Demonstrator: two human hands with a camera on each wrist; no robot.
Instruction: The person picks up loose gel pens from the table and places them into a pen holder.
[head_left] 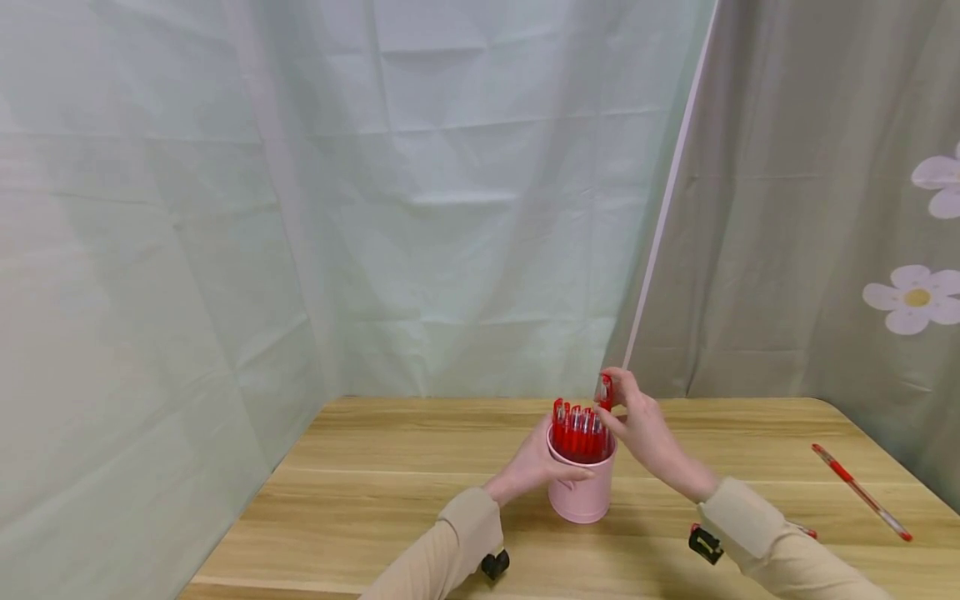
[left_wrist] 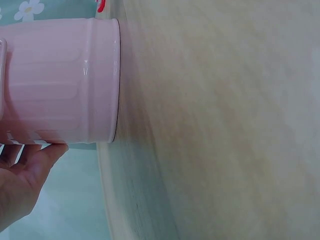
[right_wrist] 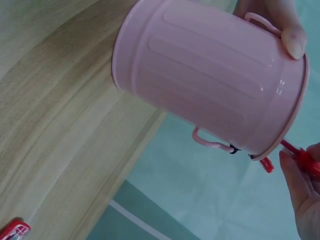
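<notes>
A small pink metal bucket (head_left: pixel 581 498) stands on the wooden table, with several red-capped pens (head_left: pixel 576 432) upright in it. My left hand (head_left: pixel 534 463) grips the bucket from the left, thumb across the front below the rim. In the right wrist view the left thumb (right_wrist: pixel 294 44) lies close to the rim, beside a small side handle (right_wrist: pixel 212 143) of the bucket's pair. At the right side of the rim my right hand (head_left: pixel 649 427) pinches one red pen (head_left: pixel 606 392) near its top; its lower end is hidden by the bucket.
A red and clear pen (head_left: pixel 862 492) lies on the right of the table (head_left: pixel 420 483). Another pen (head_left: pixel 806 529) is partly hidden under my right forearm. Pale curtains (head_left: pixel 480 208) hang behind the table and on the left; a grey flowered curtain (head_left: pixel 780 250) hangs on the right.
</notes>
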